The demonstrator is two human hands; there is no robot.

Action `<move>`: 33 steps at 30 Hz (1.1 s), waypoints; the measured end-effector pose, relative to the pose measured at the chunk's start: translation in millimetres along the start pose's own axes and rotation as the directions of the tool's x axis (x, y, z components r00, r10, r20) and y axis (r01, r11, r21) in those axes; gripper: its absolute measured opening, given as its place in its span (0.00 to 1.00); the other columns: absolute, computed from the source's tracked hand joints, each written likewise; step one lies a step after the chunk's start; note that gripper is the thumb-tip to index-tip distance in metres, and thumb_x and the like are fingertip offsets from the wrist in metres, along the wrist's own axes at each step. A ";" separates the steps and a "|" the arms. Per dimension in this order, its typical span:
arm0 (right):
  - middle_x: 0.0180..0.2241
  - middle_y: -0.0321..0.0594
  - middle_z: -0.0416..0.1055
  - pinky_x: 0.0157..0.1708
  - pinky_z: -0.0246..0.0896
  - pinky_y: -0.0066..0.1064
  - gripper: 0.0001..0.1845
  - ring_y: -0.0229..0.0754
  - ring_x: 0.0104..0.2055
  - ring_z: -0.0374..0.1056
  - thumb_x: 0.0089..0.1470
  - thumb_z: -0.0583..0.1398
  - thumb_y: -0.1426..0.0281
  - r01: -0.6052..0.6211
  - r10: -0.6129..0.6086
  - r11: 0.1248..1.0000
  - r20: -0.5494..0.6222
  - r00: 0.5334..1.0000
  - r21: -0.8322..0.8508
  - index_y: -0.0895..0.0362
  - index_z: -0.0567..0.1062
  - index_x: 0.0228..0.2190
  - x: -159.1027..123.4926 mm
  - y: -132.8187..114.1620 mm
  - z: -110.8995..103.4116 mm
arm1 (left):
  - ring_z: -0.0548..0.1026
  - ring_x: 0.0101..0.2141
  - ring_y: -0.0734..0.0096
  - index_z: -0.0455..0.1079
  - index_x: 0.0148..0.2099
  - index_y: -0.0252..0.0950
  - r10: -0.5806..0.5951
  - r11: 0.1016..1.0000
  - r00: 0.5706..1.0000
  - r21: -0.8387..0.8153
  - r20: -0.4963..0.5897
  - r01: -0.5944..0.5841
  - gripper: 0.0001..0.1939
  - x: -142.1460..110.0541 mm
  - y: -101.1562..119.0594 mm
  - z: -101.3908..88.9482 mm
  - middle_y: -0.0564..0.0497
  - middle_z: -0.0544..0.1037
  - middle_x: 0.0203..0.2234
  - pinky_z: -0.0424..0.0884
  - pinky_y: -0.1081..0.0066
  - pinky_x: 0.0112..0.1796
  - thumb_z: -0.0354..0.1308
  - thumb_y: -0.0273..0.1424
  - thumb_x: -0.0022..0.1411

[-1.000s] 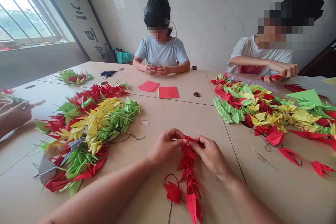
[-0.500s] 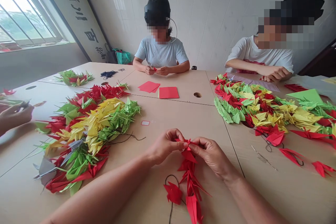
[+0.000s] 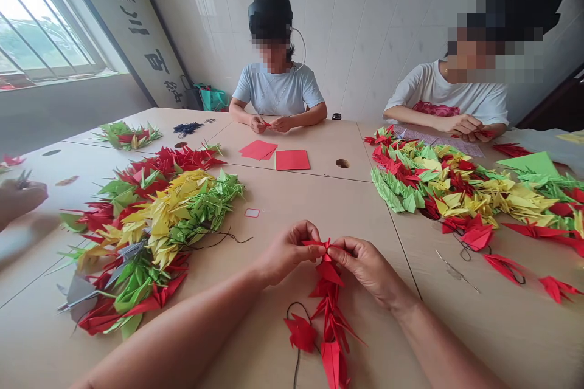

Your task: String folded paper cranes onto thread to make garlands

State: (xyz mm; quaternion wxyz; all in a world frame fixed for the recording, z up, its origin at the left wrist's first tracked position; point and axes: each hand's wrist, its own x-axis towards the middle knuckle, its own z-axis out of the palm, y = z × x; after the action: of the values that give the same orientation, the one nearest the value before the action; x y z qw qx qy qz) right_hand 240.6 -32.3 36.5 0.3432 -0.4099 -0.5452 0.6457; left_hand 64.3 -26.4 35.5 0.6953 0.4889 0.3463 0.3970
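Between my two hands is a red folded paper crane (image 3: 328, 249), at the upper end of a string of red paper cranes (image 3: 334, 316) that trails down the table toward me. My left hand (image 3: 292, 255) pinches it from the left with thumb and forefinger. From the other side my right hand (image 3: 365, 267) pinches it too, and the thumbs almost meet. A loose red crane (image 3: 301, 333) lies just left of the string, with a black cord (image 3: 297, 307) looping around it.
Heaped strings of coloured cranes lie left (image 3: 164, 213) and right (image 3: 456, 176). Red paper squares (image 3: 292, 160) are near the far side, and a thin metal tool (image 3: 457, 271) lies at right. Two people sit opposite; another person's hand (image 3: 22, 197) is at far left.
My hands keep the same pinch on the crane with hardly any movement. The other person's hand at far left has drawn further left. The person at right now shows red paper in their hands.
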 end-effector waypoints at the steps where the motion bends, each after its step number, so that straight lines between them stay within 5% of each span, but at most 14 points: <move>1: 0.26 0.38 0.72 0.31 0.58 0.28 0.17 0.38 0.30 0.64 0.48 0.61 0.56 0.004 -0.004 1.000 0.004 1.000 -0.014 0.59 0.75 0.27 -0.1 0.0 -0.5 | 0.66 0.24 0.79 0.62 0.32 0.34 -0.005 1.000 1.000 0.002 0.013 0.005 0.10 -0.2 -0.1 -0.1 0.54 0.70 0.22 0.61 0.76 0.29 0.61 0.32 0.53; 16: 0.25 0.35 0.70 0.28 0.57 0.26 0.13 0.36 0.27 0.62 0.51 0.59 0.60 0.043 -0.048 0.995 -0.048 0.998 -0.089 0.58 0.73 0.28 0.0 0.4 4.5 | 0.64 0.24 0.80 0.58 0.32 0.35 0.096 0.984 0.995 0.154 -0.021 -0.091 0.09 -4.9 4.3 8.3 0.57 0.65 0.22 0.60 0.76 0.28 0.56 0.32 0.56; 33: 0.24 0.37 0.69 0.30 0.59 0.28 0.16 0.38 0.28 0.63 0.50 0.59 0.57 0.036 -0.037 0.997 -0.005 0.999 -0.061 0.58 0.75 0.26 0.9 -0.8 1.5 | 0.65 0.24 0.79 0.59 0.33 0.36 0.076 0.994 0.997 0.084 -0.025 -0.074 0.09 -5.2 7.0 9.0 0.57 0.65 0.22 0.61 0.75 0.29 0.55 0.34 0.57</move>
State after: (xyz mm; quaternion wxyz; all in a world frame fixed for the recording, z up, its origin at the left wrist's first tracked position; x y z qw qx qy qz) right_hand 238.9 -32.0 37.3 0.3438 -0.4122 -0.5711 0.6210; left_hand 68.3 -33.3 45.2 0.6541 0.5243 0.3536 0.4150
